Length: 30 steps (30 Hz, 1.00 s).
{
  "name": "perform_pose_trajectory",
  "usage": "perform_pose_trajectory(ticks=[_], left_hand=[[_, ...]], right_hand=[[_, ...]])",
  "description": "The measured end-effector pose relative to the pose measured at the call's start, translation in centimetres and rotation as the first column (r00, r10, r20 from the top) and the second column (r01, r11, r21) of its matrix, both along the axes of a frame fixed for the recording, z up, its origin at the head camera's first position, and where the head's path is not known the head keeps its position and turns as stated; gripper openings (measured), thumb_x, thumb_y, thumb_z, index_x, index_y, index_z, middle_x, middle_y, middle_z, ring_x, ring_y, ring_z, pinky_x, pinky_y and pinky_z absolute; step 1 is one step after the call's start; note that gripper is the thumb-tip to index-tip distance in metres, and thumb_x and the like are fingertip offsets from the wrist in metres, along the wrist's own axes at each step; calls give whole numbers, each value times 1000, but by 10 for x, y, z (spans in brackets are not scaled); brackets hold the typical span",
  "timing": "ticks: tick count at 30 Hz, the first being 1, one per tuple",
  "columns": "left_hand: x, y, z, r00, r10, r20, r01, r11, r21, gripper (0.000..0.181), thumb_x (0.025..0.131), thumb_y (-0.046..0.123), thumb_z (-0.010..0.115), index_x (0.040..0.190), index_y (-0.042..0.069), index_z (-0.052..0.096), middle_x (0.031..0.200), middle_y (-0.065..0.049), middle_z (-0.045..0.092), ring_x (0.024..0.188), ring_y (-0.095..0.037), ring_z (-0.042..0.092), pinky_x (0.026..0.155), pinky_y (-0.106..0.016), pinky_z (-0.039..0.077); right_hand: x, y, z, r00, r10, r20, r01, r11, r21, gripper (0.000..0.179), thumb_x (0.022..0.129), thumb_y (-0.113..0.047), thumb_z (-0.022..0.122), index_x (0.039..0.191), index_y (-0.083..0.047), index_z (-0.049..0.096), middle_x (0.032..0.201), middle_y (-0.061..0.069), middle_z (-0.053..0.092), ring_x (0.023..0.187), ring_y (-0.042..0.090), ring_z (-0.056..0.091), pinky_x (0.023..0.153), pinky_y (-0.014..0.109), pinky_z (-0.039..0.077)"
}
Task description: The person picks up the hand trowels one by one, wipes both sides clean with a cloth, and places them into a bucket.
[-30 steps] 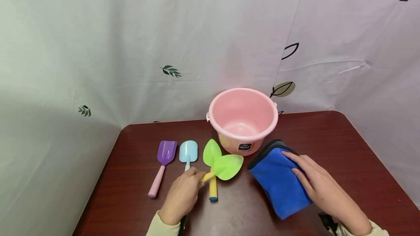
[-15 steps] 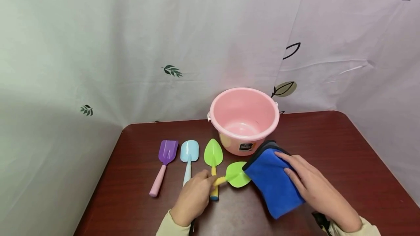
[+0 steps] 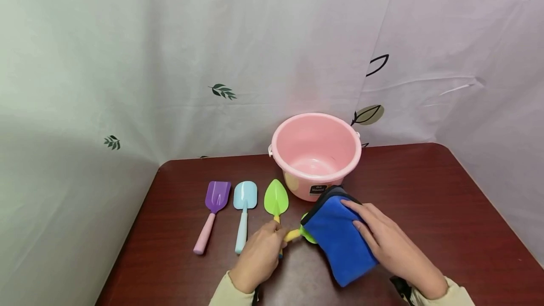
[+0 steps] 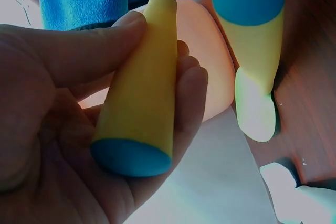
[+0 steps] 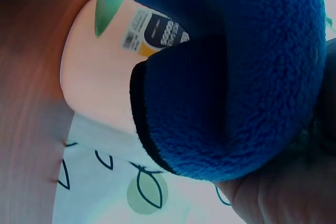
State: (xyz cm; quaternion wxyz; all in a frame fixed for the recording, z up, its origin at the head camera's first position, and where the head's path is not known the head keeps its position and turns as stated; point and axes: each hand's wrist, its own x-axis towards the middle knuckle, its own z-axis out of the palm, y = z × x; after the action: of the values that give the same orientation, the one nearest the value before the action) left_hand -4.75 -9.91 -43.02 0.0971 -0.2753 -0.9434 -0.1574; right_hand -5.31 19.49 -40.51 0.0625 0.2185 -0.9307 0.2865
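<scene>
My left hand [image 3: 261,254] grips the yellow handle [image 4: 142,87] of a toy trowel whose green blade [image 3: 307,234] is mostly covered by a folded blue cloth with black edging [image 3: 340,240]. The handle's blue end faces the wrist camera. My right hand [image 3: 386,242] holds that cloth, thumb and fingers on its upper side; in the right wrist view the cloth [image 5: 262,77] curls round in a fold. Just behind the left hand lies a second green trowel [image 3: 276,197] with a yellow handle, partly hidden by the fingers.
A pink bucket [image 3: 316,176] stands behind the cloth near the back edge of the brown table [image 3: 425,192]. Left of the green trowel lie a light blue shovel [image 3: 245,197] and a purple shovel with a pink handle [image 3: 216,197]. A patterned curtain [image 3: 263,60] hangs behind.
My left hand has carried the green trowel rightward, and its blade has passed behind the blue cloth. My right hand has brought the cloth leftward. The light blue shovel's handle is now uncovered.
</scene>
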Motion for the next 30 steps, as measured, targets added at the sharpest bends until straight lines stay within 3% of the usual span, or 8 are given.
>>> perform_pose_trajectory(ticks=[6, 10, 17, 21, 23, 25, 30], left_hand=[[-2, 2, -3, 1000, -4, 20, 4, 1000, -10, 12, 87, 5, 76, 97, 9, 72, 83, 1, 54, 71, -13, 53, 62, -25, 47], [-1, 3, -4, 999, -26, -25, 26, 1000, -4, 14, 86, 6, 77, 98, 7, 72, 85, -1, 55, 72, -16, 55, 62, -27, 48], [0, 6, -6, 997, -48, -56, 49, 999, 4, 10, 86, 7, 77, 94, 7, 71, 86, -1, 56, 75, -16, 58, 65, -29, 50], [0, 6, -6, 996, -60, -69, 61, 998, 4, 8, 86, 7, 77, 89, 8, 70, 83, 0, 53, 71, -15, 54, 63, -28, 47], [0, 6, -6, 995, -65, -78, 65, 998, 0, 10, 86, 7, 77, 85, 9, 68, 82, 1, 52, 70, -15, 53, 62, -28, 47], [0, 6, -5, 994, -69, -79, 69, 998, -7, 12, 87, 8, 77, 82, 10, 66, 81, 1, 51, 69, -14, 52, 62, -27, 46], [-1, 7, -2, 996, -79, -50, 77, 996, -48, 12, 90, 12, 76, 82, 10, 66, 81, 1, 50, 70, -13, 52, 62, -27, 46]], right_hand=[[-2, -9, -6, 998, 23, -62, -25, 999, -30, 54, 100, -9, 61, 149, -25, 47, 123, -7, 58, 103, 6, 57, 81, 33, 52], [-3, -17, -8, 997, 15, -81, -19, 998, -53, 57, 99, -6, 62, 150, -29, 47, 127, -4, 57, 107, 10, 59, 82, 37, 53], [-3, -31, -13, 994, -25, -104, 18, 998, -65, 60, 94, -3, 68, 144, -33, 55, 151, 12, 41, 98, 20, 66, 67, 31, 52], [-2, -35, -17, 992, -22, -122, 17, 999, -42, 58, 91, -4, 73, 141, -30, 60, 158, 9, 35, 113, 26, 64, 75, 35, 56], [-2, -37, -19, 990, -9, -139, 8, 1000, -9, 54, 90, -10, 75, 139, -28, 62, 159, 8, 35, 123, 29, 57, 83, 41, 56], [-2, -38, -21, 990, 6, -143, -2, 1000, 31, 49, 90, -20, 76, 138, -26, 64, 158, 6, 36, 125, 29, 54, 84, 42, 56], [-1, -42, -24, 985, 82, -150, -65, 991, 116, 58, 86, -47, 77, 138, -25, 64, 160, 4, 36, 113, 24, 54, 64, 29, 55]])
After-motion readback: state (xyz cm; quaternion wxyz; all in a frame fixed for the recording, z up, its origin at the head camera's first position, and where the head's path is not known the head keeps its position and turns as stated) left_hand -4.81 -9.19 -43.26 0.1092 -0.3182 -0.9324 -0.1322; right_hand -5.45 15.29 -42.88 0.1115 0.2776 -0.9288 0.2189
